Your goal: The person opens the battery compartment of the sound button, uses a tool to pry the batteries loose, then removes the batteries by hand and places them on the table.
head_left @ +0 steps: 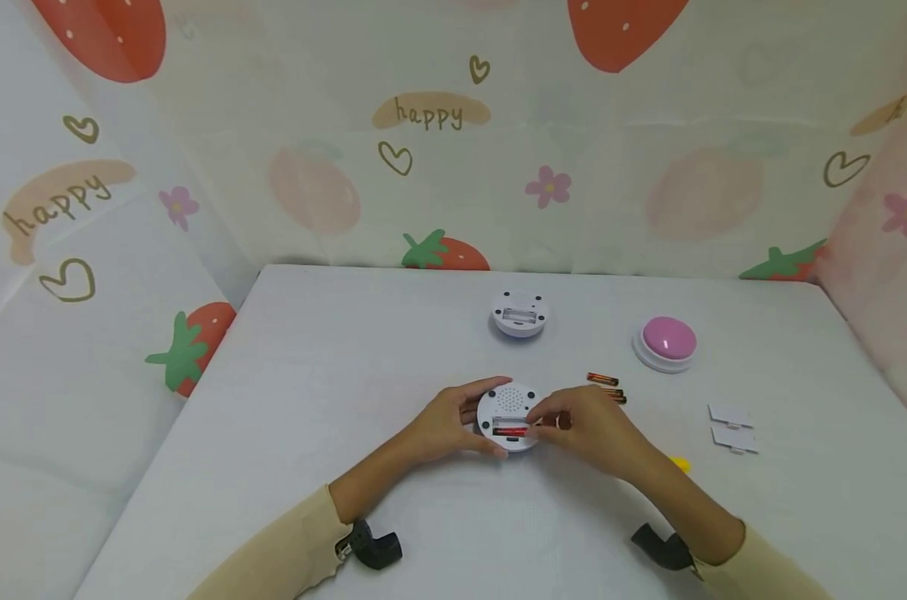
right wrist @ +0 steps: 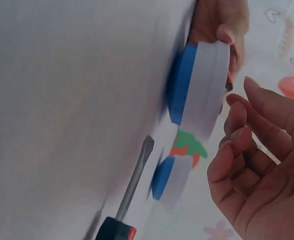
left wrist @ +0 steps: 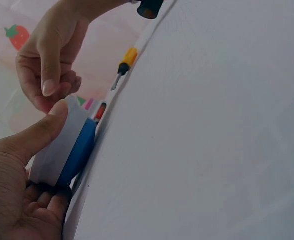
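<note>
- Fingers of the left hand (head_left: 440,431) grasp the round white device (head_left: 508,398) by its edge; I see its blue side facing the table (head_left: 311,350).
- Red battery (head_left: 508,432) in its compartment, just beside the right hand's (head_left: 592,429) thumb and index tips; those fingers look loosely bent, released, though I cannot tell whether one touches it.
- Loose batteries (head_left: 602,379) near the right hand; I see a second device (head_left: 519,328) farther back.
</note>
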Tool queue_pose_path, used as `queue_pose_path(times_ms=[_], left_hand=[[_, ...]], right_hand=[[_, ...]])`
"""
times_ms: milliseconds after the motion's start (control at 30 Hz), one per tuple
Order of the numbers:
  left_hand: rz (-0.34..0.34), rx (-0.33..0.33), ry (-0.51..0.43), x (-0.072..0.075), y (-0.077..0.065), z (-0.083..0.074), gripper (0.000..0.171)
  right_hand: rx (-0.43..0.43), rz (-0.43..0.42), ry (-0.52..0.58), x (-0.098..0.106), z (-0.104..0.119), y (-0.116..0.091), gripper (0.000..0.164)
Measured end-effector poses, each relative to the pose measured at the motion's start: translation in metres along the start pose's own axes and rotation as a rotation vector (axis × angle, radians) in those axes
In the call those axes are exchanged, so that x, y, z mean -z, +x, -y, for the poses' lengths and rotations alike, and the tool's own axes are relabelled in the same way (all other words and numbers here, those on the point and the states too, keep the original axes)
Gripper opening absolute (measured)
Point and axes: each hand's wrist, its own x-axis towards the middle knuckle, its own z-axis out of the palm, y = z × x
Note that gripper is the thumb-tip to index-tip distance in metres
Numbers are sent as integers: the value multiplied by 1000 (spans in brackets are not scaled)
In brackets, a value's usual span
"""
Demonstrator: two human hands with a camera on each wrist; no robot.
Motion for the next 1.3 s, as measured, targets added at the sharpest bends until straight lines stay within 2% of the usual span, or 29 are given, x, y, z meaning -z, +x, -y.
queue_pose_path(times_ms=[133,267,533,800,1300], left_hand=[[3,-2,-1,-2,1,-1,95],[7,-2,-1,-2,3,-2,95],[6,6,17,-1,4,-2,94],[14,-19,5,0,5,0,96],[6,-10,12,0,0,3,95]], right_hand=[[-43,15,-13,-3,2,0,16],[-51,17,-13,-4,3,0,16],[-24,4,-57,-6,1,1,18],[-22,-1,-46,-11,-1,3,17],[37,-33,-66,-14,1,3,14]])
